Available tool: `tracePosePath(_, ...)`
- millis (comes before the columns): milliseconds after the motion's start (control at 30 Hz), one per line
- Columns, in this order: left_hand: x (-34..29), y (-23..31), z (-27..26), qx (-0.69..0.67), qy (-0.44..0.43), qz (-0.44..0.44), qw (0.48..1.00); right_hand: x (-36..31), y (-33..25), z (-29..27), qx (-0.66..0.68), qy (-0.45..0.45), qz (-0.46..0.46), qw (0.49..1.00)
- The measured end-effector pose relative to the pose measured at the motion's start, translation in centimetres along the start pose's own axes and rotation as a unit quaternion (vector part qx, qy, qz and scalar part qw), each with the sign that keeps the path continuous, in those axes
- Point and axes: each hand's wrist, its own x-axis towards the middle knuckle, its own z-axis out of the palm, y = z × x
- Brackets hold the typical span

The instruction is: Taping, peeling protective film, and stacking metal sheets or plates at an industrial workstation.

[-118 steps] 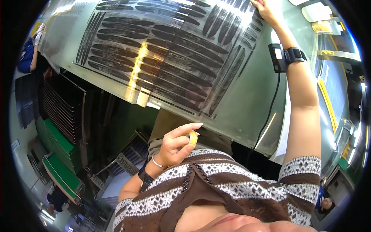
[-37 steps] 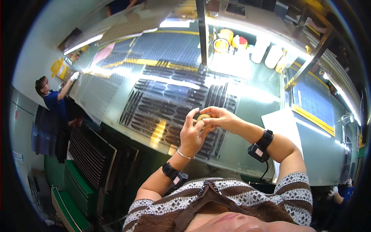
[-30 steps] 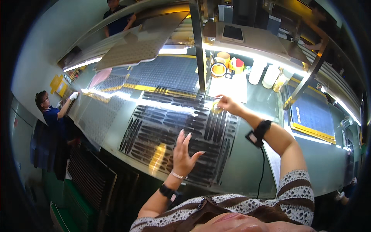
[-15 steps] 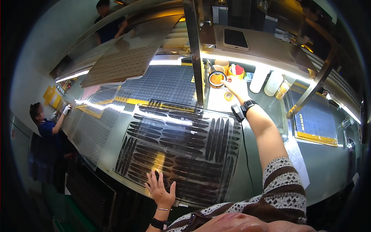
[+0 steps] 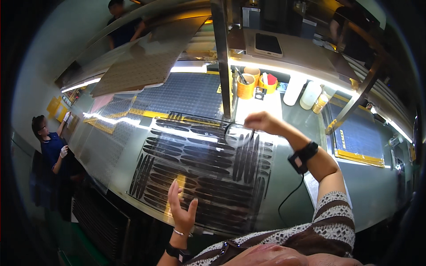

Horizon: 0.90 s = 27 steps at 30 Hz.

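Left of the sheet (image 5: 208,185), at the far end of the bench, a co-worker (image 5: 52,148) in dark blue and white gloves stands by the clear panel (image 5: 106,148), which lies just beside the sheet. The left hand (image 5: 181,214) is at the sheet's near edge, fingers spread and holding nothing; whether its heel touches the sheet I cannot tell. The sheet itself, covered in dark leaf-shaped strips, lies on the bench (image 5: 286,175) in front of the person. At its far right corner, the right hand (image 5: 267,122) pinches a round lens (image 5: 238,138), apparently by the rim or a handle; the fingers partly hide the grip. The lens appears to be just above the sheet or touching it; the gap is not clear. A light, firm pinch that leaves the glass free of fingertips would suit, I judge, with the lens level over the strips and angled out of the pale glare (image 5: 188,132) crossing the sheet's far part. The left hand, laid flat on the near edge, could steady the sheet. The wristband's cable (image 5: 280,208), curling beside the sheet's right edge, is best kept from dragging across it. Beyond the sheet's far right corner stand orange tubs (image 5: 245,90), then bottles (image 5: 312,96); farther right lies a blue panel (image 5: 360,144).
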Motion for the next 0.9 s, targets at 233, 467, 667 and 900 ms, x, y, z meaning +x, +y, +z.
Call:
tracePosePath(233,1.7,2.0,3.9,-0.347,-0.258,-0.15,0.889,-3.3,-9.3,8.6,-0.004,-0.227,-0.114,0.967)
tracePosePath(467,-0.6,2.9,3.9,-0.445,-0.211,-0.185,0.851,-5.4,-7.6,10.8,0.037,-0.211,-0.124,0.969)
tracePosePath(667,-1.1,3.0,3.9,-0.439,-0.211,-0.214,0.847,-6.5,-6.7,11.9,0.052,-0.187,-0.121,0.973)
tracePosePath(900,-1.3,4.7,3.7,-0.464,-0.166,-0.253,0.833,-7.2,-6.6,13.2,0.084,-0.185,-0.14,0.969)
